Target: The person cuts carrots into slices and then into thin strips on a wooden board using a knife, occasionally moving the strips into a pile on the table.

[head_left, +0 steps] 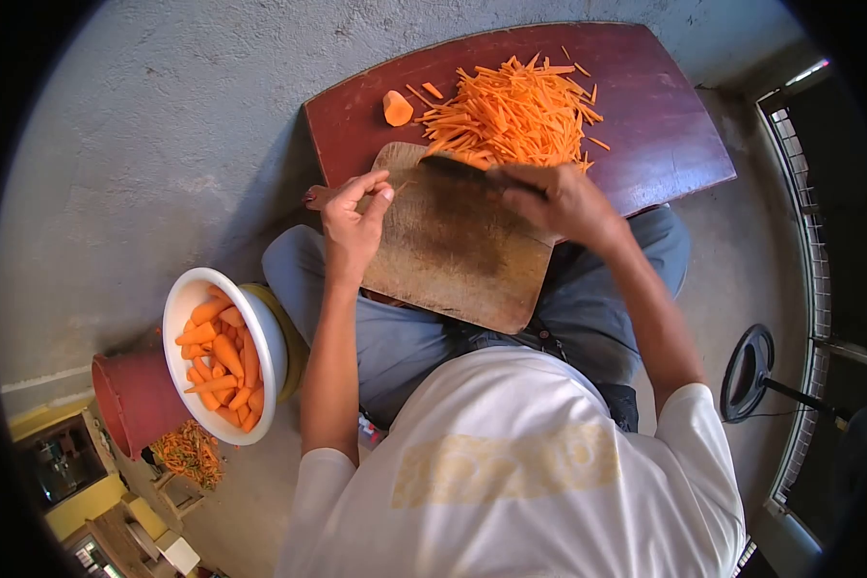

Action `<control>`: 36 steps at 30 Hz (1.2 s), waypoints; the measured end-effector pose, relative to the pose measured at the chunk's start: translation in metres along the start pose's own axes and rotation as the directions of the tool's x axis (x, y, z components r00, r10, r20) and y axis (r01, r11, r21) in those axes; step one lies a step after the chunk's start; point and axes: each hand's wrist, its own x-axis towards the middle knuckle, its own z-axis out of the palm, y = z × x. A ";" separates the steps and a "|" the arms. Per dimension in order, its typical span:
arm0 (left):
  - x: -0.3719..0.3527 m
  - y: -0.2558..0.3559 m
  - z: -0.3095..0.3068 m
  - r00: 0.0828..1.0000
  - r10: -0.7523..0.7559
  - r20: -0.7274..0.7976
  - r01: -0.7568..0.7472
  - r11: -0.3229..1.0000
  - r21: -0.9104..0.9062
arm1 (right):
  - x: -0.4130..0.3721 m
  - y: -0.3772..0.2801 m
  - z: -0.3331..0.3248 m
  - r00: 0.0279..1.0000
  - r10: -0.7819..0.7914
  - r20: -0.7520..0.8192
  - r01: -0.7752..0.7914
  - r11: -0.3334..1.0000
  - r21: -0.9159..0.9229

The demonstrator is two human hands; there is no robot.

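A wooden cutting board (453, 255) rests on my lap and against a dark red low table (665, 125). My right hand (559, 202) grips a dark knife (458, 170) whose blade lies at the board's far edge, against a pile of carrot strips (511, 111) on the table. My left hand (352, 222) rests on the board's left edge with fingers loosely curled and holds nothing that I can see. A carrot end piece (397, 108) lies on the table left of the pile.
A white bowl (185, 294) of peeled carrot chunks (222, 361) stands on the floor at my left, next to a red bucket (135, 400) and carrot peelings (191, 453). A black fan (749, 374) stands at right near a grille.
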 end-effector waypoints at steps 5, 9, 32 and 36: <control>0.014 -0.010 0.019 0.997 -0.050 0.055 0.057 0.991 -0.118 | 0.027 0.024 -0.024 0.992 -0.012 -0.125 0.008 0.999 -0.036; 0.026 -0.015 0.023 0.991 -0.128 0.030 0.131 0.981 -0.141 | 0.020 0.004 -0.033 0.986 0.085 -0.142 -0.078 0.996 0.053; 0.181 -0.065 0.056 0.966 -0.256 0.041 0.236 0.933 0.271 | 0.003 0.014 0.020 0.947 0.191 0.257 -0.313 0.716 0.624; 0.139 -0.044 0.036 0.980 -0.191 0.047 0.188 0.980 0.063 | 0.029 0.032 0.007 0.986 0.159 -0.052 -0.128 0.918 0.377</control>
